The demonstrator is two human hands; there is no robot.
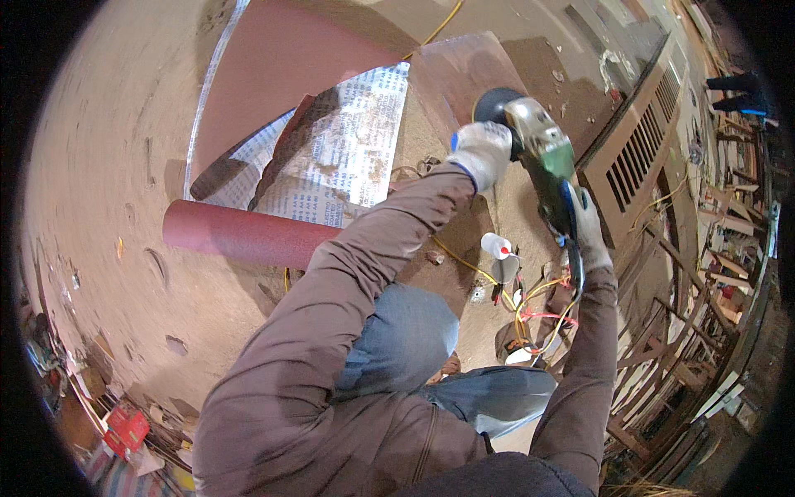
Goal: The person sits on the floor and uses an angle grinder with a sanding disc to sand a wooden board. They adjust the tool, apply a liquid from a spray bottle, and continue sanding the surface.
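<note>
A green-bodied angle grinder [553,157] is held between my two hands, its dark round disc [495,106] at the far end. My left hand [482,155], in a white work glove, is closed at the grinder's head, near the disc. My right hand [588,228], gloved too, wraps round the rear of the body. The disc is over the edge of a flat brown rectangular piece [451,70]; I cannot tell whether they touch. To the left lies a large reddish-brown sandpaper sheet [290,62], partly folded to its printed white backing [352,137], with a rolled part [248,236] nearer me.
A white bottle with a red tip [495,244] lies near my knees, beside tangled yellow and red wires [530,315]. A slatted wooden panel [638,157] is right of the grinder. Scrap wood [687,331] piles up farther right. A red object [126,431] sits at lower left.
</note>
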